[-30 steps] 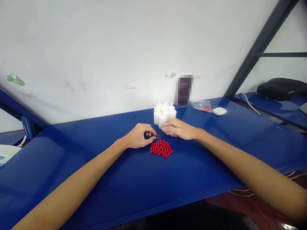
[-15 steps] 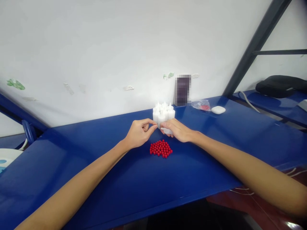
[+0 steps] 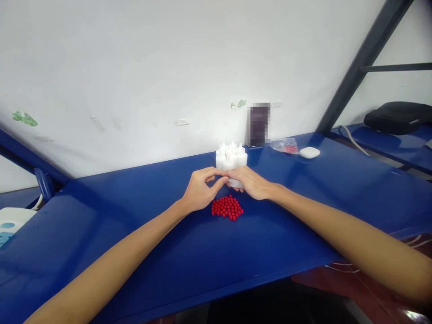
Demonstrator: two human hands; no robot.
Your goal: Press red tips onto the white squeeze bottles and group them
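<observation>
My right hand [image 3: 254,182] is wrapped round a small white squeeze bottle [image 3: 236,183], which lies on its side with its tip pointing left. At that tip, thumb and forefinger of my left hand [image 3: 204,188] are pinched together; whatever lies between them is hidden. The fingertips of both hands meet there. Just behind them several white bottles [image 3: 231,158] with pointed nozzles stand upright in a tight cluster. A patch of small red caps [image 3: 227,208] is spread on the blue table [image 3: 162,265], nearer to me than the hands.
Against the wall leans a dark blurred rectangle [image 3: 258,124]. To its right are a clear plastic bag [image 3: 285,146] with red pieces in it and a white rounded object [image 3: 309,153]. A dark slanted post [image 3: 357,63] rises at the right, beside a black case [image 3: 398,118].
My left hand has moved right, bringing its pinched fingers from beside the bottle's tip onto it. The right hand still grips the bottle in about the same place.
</observation>
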